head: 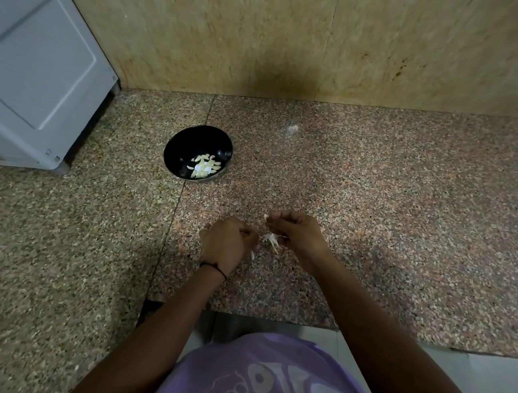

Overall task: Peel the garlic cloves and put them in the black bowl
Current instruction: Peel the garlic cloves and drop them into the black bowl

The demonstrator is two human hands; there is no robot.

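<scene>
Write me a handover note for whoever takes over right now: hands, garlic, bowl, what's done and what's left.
Right hand: pinches a garlic clove at its fingertips; papery skin hangs just below.
Left hand: fingers curled beside that skin; whether it grips it is unclear.
Black bowl: on the counter, ahead and left of both hands, holding peeled cloves.
Done: a batch is peeled and in the bowl.
Left: finish this clove and drop it in. No other unpeeled cloves visible.
</scene>
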